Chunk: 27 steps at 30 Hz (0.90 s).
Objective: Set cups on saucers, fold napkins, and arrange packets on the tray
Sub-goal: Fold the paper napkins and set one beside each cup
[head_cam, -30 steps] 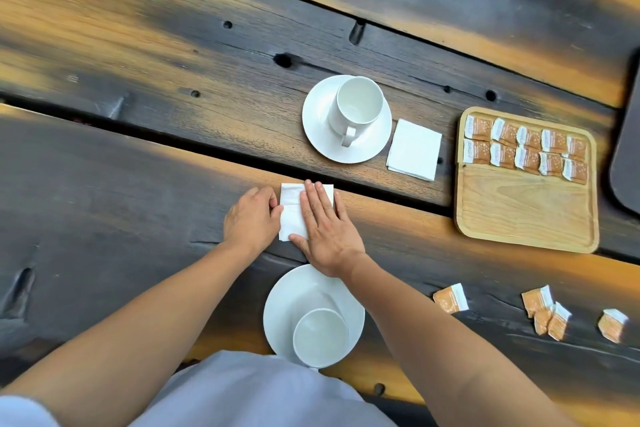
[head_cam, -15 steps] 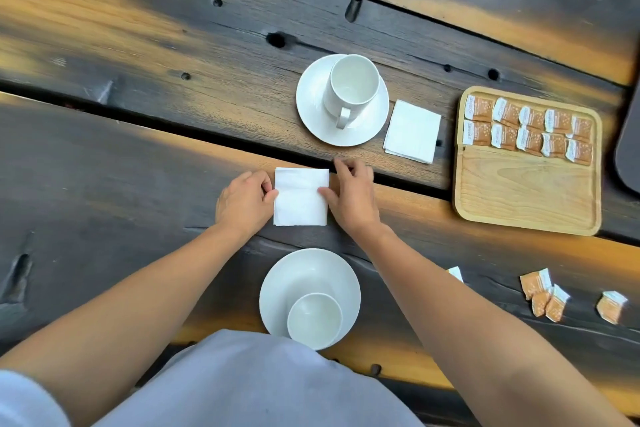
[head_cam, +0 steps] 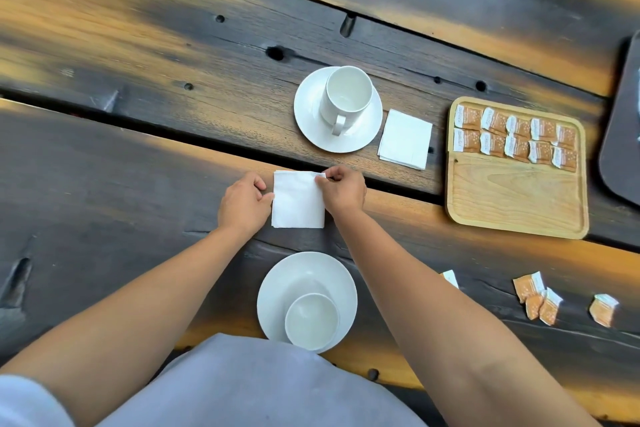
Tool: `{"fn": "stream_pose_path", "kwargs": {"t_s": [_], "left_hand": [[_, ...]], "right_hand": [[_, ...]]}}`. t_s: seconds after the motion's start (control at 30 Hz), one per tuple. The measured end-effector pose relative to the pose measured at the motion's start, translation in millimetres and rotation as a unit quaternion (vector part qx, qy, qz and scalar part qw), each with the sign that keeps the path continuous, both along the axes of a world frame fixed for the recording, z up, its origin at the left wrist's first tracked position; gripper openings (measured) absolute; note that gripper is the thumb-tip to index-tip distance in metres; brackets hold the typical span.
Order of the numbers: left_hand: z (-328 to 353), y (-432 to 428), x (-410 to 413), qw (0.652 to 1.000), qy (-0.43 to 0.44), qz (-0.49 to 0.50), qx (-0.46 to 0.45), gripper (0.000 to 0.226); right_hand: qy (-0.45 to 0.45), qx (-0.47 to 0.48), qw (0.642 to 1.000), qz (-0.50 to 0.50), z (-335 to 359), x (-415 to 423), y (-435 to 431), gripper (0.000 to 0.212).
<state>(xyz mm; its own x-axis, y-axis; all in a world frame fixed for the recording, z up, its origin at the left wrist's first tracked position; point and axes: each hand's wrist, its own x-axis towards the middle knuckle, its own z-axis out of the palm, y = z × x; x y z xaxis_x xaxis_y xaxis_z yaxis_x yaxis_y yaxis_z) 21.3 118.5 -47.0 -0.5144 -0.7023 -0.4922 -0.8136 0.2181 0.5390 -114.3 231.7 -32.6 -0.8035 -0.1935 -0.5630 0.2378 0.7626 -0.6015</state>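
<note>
A white folded napkin (head_cam: 298, 201) lies flat on the dark wooden table. My left hand (head_cam: 244, 203) touches its left edge with curled fingers. My right hand (head_cam: 343, 189) pinches its top right corner. Close to me a white cup (head_cam: 311, 321) stands on a white saucer (head_cam: 306, 277). Farther off, a second cup (head_cam: 346, 95) sits on its saucer (head_cam: 308, 114), with another folded napkin (head_cam: 405, 139) to its right. The wooden tray (head_cam: 516, 198) holds two rows of orange packets (head_cam: 516, 137) along its far side.
Several loose orange packets (head_cam: 540, 298) lie on the table at the right, one (head_cam: 450, 277) partly hidden by my right forearm. A dark tray edge (head_cam: 623, 114) shows at the far right. A gap (head_cam: 173, 128) runs between the table planks.
My right hand lifted off the napkin, where it was pressing flat, and now pinches the top right corner. The napkin shows as a full square. My left hand stayed at its left edge.
</note>
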Motion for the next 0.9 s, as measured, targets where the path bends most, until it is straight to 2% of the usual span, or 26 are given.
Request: {"fn": "stream_pose_path", "kwargs": {"t_s": [0.13, 0.23, 0.3, 0.37, 0.47, 0.6, 0.73, 0.9], "left_hand": [[6, -5, 3, 0.993, 0.068, 0.084, 0.056, 0.047], [16, -3, 0, 0.987, 0.09, 0.086, 0.097, 0.061], [25, 1, 0, 0.975, 0.133, 0.09, 0.156, 0.05], [35, 6, 2, 0.948, 0.176, 0.104, 0.245, 0.031], [45, 16, 13, 0.916, 0.191, 0.11, 0.335, 0.025], [55, 34, 30, 0.914, 0.217, 0.128, 0.318, 0.013], [68, 55, 48, 0.906, 0.253, 0.176, 0.291, 0.02], [80, 87, 79, 0.912, 0.265, 0.212, 0.229, 0.017]], "right_hand": [[-0.031, -0.054, 0.998, -0.026, 11, 4, 8, 0.011], [-0.085, -0.117, 0.988, -0.052, 22, 9, 15, 0.018], [-0.147, -0.175, 0.971, -0.076, 32, 12, 21, 0.017], [-0.188, -0.213, 0.955, -0.088, 44, 15, 28, 0.013], [-0.223, -0.245, 0.938, -0.102, 61, 23, 41, 0.009], [-0.287, -0.265, 0.914, -0.107, 74, 40, 62, 0.014], [-0.294, -0.229, 0.926, -0.064, 77, 65, 86, 0.013], [-0.284, -0.225, 0.932, -0.015, 82, 95, 117, 0.018]]}}
